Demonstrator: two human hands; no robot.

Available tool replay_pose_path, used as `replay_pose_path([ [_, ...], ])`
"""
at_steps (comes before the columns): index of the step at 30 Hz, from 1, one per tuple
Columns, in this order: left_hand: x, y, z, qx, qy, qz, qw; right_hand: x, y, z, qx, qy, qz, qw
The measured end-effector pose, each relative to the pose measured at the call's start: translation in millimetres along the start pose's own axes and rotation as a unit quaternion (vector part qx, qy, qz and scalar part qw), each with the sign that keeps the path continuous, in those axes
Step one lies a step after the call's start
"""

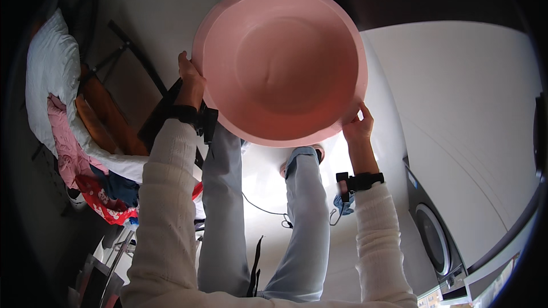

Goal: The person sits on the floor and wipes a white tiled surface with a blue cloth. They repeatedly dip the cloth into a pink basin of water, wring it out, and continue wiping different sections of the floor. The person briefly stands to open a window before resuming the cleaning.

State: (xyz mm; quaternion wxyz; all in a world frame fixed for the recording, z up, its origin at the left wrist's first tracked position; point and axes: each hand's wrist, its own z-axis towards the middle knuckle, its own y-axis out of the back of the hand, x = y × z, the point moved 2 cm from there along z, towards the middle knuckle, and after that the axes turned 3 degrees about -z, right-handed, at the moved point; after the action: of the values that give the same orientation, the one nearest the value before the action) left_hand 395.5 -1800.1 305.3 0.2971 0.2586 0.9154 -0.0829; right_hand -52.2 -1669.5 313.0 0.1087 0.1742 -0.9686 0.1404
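Note:
A large round pink plastic basin (295, 68) is held up in front of me, its hollow side facing my view. Nothing shows inside it apart from a small mark on the bottom. My left hand (190, 75) grips the left rim, with most fingers hidden behind the wall. At the lower right, my right hand (359, 126) pinches the rim near its edge. Both wrists carry black strapped devices, the left one (201, 119) and the right one (359, 182). Below the basin are my legs in light jeans (308, 205).
At left, a chair holds a white quilt (51, 68), pink clothing (68, 137) and a red patterned cloth (102, 205). A front-loading washing machine (432, 239) stands at right. A dark cable (265, 211) and a blue cloth (343, 205) lie on the floor near my feet.

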Motion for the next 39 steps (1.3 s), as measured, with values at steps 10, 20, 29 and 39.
replay_pose_path([
  [10,-149.9,-55.1,148.0,-0.019,0.009,-0.072,0.997,-78.7,-232.8,59.8,0.020,0.038,-0.052,0.998],
  [20,-244.3,-110.5,277.5,0.026,-0.005,-0.076,0.997,-137.5,-419.0,184.6,0.094,0.067,-0.083,0.990],
  [29,-265.6,-119.5,363.6,0.052,-0.033,-0.033,0.998,-137.7,-492.8,189.6,0.136,0.147,-0.303,0.932],
  [39,-197.1,-95.1,200.0,0.232,0.059,0.133,0.962,-80.2,-301.4,77.2,0.008,0.135,-0.611,0.780],
])
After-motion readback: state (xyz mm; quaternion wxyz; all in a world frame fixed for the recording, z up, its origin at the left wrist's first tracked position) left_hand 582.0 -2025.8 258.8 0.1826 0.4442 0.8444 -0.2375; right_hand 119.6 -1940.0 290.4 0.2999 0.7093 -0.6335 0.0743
